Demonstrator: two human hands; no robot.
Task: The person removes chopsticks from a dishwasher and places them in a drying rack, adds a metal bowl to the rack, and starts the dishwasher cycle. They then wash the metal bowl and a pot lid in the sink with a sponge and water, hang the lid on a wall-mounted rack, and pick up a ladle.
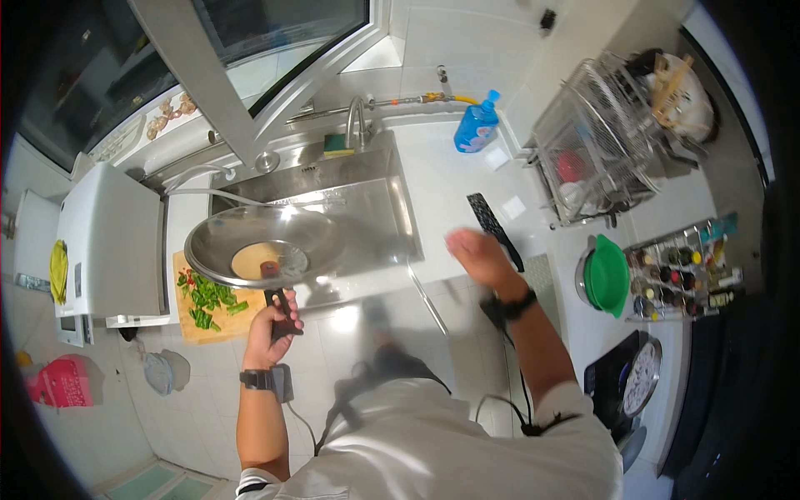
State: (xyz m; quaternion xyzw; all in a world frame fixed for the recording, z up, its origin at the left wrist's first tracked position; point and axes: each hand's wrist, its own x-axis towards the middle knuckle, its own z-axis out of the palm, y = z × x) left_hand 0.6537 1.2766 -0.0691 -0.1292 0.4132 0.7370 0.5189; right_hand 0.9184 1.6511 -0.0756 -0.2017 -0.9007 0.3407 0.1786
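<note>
My left hand (273,331) grips the black handle of a wide stainless steel pan lid (209,250). The lid is tilted, overlapping the sink's front left corner in view, and its round centre looks see-through. Partly behind it lies a wooden cutting board (187,325) with chopped green leaves and stems (209,297) and small red bits. My right hand (481,259) is raised near the counter's front edge, blurred, with the fingers curled. No object shows in it. Close by on the counter lies a black kitchen knife (484,215) with a speckled blade.
Behind the lid is a steel sink (409,215) with a faucet (356,119) and a sponge (338,145). A blue soap bottle (476,128) stands at the back. Rightward are a wire dish rack (581,137), a green colander (606,278), spice bottles (675,275) and a filled pan (642,378).
</note>
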